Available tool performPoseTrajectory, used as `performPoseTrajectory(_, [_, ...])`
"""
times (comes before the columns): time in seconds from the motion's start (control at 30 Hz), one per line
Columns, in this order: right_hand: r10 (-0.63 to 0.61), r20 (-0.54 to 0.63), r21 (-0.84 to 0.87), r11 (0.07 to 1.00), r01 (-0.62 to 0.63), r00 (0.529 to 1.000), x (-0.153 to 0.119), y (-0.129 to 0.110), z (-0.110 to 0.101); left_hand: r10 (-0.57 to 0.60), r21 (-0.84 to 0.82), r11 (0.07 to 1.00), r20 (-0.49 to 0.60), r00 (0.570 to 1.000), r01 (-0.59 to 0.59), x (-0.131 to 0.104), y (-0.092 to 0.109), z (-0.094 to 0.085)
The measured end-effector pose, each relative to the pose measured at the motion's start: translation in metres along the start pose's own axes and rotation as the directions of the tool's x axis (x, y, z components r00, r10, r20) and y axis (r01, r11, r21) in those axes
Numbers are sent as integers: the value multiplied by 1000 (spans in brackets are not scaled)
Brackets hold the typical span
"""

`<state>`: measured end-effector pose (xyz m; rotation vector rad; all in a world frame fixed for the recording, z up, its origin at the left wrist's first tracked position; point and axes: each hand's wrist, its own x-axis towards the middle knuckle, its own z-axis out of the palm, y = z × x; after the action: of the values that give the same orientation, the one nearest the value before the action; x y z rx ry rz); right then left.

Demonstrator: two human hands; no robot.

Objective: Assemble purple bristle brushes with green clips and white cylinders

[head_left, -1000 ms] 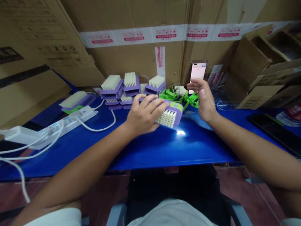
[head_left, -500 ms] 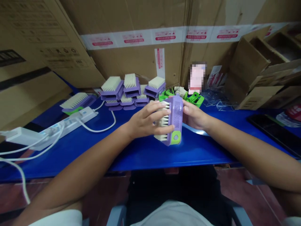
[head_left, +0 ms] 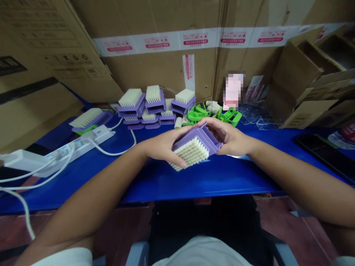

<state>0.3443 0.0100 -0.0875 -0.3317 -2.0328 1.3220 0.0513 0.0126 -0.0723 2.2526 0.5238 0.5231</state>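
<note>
A purple brush [head_left: 194,147] with cream bristles is held in the air above the blue table [head_left: 177,188], tilted, bristles facing down toward me. My left hand [head_left: 166,146] grips its left side, the thumb across the bristles. Around its right side are the fingers of my right hand [head_left: 229,137], partly hidden behind the purple body. Behind the hands lie green plastic parts [head_left: 227,116] and small whitish pieces [head_left: 213,107]. Several more purple brushes [head_left: 156,103] are stacked bristles up at the back, left of the green parts.
At the left lies a white power strip [head_left: 80,147] with cables, beside another brush [head_left: 88,119]. Cardboard boxes [head_left: 302,85] stand at the right, near clear plastic pieces [head_left: 263,120]. A black phone [head_left: 321,153] lies at the right. Large cardboard [head_left: 161,70] lines the back.
The held brush has been turned from upright, side showing, to a slanted pose with bristles toward me. My left fingers have moved off the bristles to its far side, and my right hand has shifted around it.
</note>
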Motion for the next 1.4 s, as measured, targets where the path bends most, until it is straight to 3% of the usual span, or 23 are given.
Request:
performPoseTrajectory(0.1, [-68,-31,-309,950,55,997,0,0,-8,-16,321,946,-121,993,54,0,7,1])
performPoseTrajectory(0.17, [-128,-95,-546,836,56,987,-2,3,-20,9,522,848,-190,982,93,0,5,3])
performPoseTrajectory(0.23, [-176,-168,-724,690,0,970,-3,7,-34,58,675,733,-188,980,86,-1,1,5])
performPoseTrajectory(0.37, [-139,-305,-852,481,-205,942,-4,13,-51,167,805,593,-83,982,-33,-1,-5,9])
performPoseTrajectory(0.57, [16,-327,-888,337,-313,945,3,24,-46,262,815,569,-55,964,-108,2,-4,14])
performPoseTrajectory(0.63, [52,-377,-863,344,-371,925,6,29,-45,310,819,558,-57,949,-133,2,-4,15])
performPoseTrajectory(0.77, [16,-511,-757,464,-460,859,7,33,-46,400,834,528,-76,914,-161,0,-6,14])
performPoseTrajectory(0.83, [-83,-532,-745,518,-420,843,5,30,-49,411,842,519,-93,907,-149,0,-9,13])
performPoseTrajectory(0.97, [-268,-467,-791,552,-262,843,-1,21,-56,381,852,514,-120,917,-102,0,-12,13])
performPoseTrajectory(1.2, [-365,-517,-761,609,-221,774,0,10,-46,406,864,494,-130,905,-97,1,-11,14])
performPoseTrajectory(1.4, [-402,-485,-759,634,-146,777,3,7,-31,404,855,512,-151,902,-87,1,-12,13])
